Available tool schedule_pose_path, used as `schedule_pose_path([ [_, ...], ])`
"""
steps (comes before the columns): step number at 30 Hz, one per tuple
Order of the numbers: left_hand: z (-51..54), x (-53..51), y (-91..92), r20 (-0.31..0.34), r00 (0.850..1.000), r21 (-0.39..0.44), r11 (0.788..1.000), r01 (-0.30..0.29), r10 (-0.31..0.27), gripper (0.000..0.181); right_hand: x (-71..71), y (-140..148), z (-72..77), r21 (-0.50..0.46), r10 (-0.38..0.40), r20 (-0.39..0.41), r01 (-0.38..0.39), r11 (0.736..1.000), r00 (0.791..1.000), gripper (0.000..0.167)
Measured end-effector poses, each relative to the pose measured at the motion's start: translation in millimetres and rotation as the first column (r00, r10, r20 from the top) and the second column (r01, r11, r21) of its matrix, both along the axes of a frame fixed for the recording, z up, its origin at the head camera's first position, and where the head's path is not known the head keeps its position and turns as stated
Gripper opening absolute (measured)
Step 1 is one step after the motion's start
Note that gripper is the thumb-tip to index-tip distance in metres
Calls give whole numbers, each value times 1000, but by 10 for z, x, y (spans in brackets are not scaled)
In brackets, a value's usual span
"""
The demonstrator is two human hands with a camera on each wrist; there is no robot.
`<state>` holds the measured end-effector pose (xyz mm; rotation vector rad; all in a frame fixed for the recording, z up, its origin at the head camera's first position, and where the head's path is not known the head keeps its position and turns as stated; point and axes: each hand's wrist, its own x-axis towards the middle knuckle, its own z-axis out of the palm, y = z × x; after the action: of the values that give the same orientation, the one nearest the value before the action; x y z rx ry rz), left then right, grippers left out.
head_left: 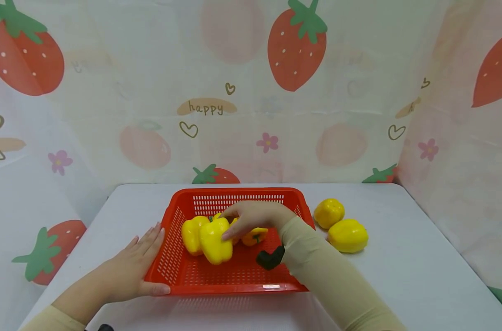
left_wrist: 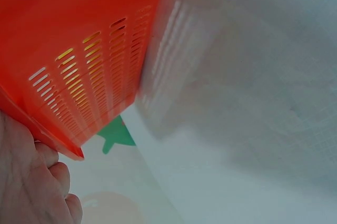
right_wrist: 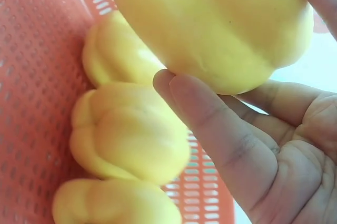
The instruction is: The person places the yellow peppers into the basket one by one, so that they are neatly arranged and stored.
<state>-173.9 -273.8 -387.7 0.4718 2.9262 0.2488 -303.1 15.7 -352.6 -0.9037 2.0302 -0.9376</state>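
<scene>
Pinching a yellow pepper over the red basket is the right hand; the left hand, fingers extended, touches the basket's rim.

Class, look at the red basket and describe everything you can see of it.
The red basket is rectangular and open-topped, with slotted walls, a perforated floor and a smooth, shiny rim; it looks like plastic. It stands upright on the white table. The left hand touches it along its left side and at the front left corner. Yellow peppers lie inside, while the right hand holds another pepper over its floor.
</scene>
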Motion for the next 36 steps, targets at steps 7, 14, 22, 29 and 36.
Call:
schedule_pose_path([
  [7, 11, 15, 9, 5, 1000, 0, 1000, -17, 17, 126, 22, -183, -100, 1, 6, 73, -6, 1000, 997, 43],
  [14, 33, 17, 8, 14, 1000, 2, 1000, -8, 8, 125, 27, -314, -204, -4, -6, 191, 7, 1000, 982, 32],
  [22, 43, 16, 8, 9, 1000, 13, 1000, 2, -2, 123, 90, -409, -257, 67, -13, 199, -1, 998, 980, 43],
  [29, 33, 18, -7, 6, 1000, 8, 1000, 3, -3, 123, 110, -506, -310, 116, 22, 151, -40, 992, 988, 43],
  [36, 0, 19, -9, -21, 1000, -15, 1000, 18, -19, 123, 131, -582, -324, 134, 19, 170, -42, 990, 985, 38],
])
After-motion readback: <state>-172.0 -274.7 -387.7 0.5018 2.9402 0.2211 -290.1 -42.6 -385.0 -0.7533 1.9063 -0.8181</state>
